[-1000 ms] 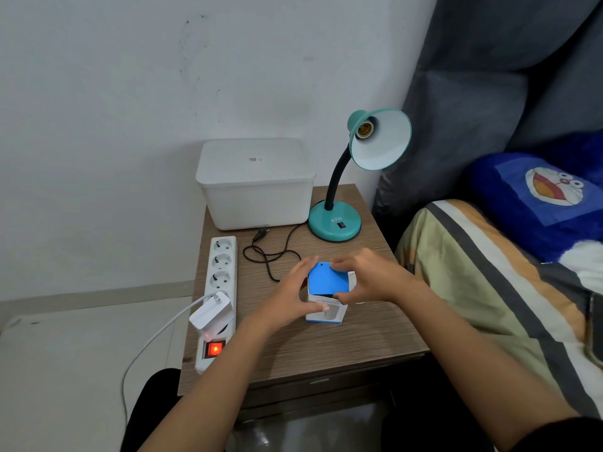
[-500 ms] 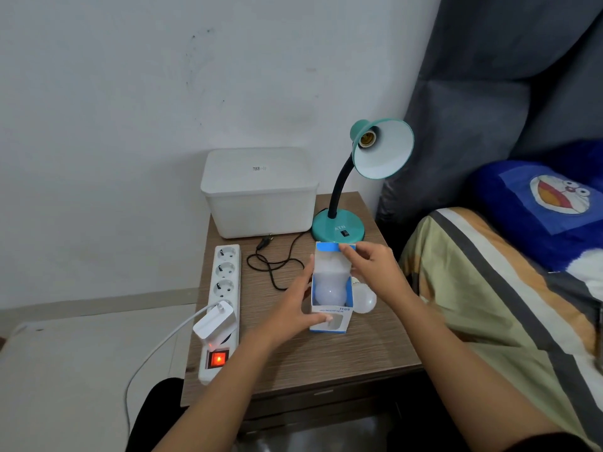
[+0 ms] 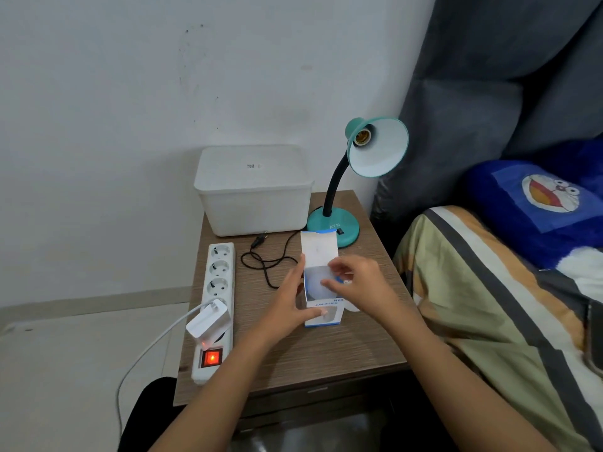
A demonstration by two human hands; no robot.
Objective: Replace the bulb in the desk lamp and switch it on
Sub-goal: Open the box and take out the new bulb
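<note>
Nearest the camera, two bare forearms reach up from the bottom edge onto a wood-grain bedside table [image 3: 342, 350]. The left hand [image 3: 287, 305] clasps the left side of a small white and blue box [image 3: 321, 288] that stands near the middle of the tabletop, thumb across its front face and fingers straight up along its side. The right hand [image 3: 362, 283] hovers at the box's open top from the 3 o'clock side, its fingers curled and pinching a small blue flap at the rim. The box lid stands open, folded back and up toward 12 o'clock. Inside the opening sits a pale rounded shape, the bulb [image 3: 315, 280], blurred but still within the box. A second pale rounded object [image 3: 352, 307] peeks out from under the right wrist; what it is cannot be told.

At 9 o'clock from the box lies a white power strip [image 3: 217, 288] along the table's left edge, its red switch [image 3: 211, 357] lit at the near end and a white adapter [image 3: 207, 321] plugged in just beyond it. A black cord [image 3: 267, 261] lies in loops between strip and box, its plug loose on the wood.

Farther on, at 12 o'clock, the teal desk lamp [image 3: 334, 223] stands on its round base just behind the lid, its black neck curving up to a shade with a bare socket [image 3: 363, 137]. At 11 o'clock a white lidded bin [image 3: 254, 197] sits against the wall. At 3 o'clock a striped blanket [image 3: 489, 305] covers a bed.
</note>
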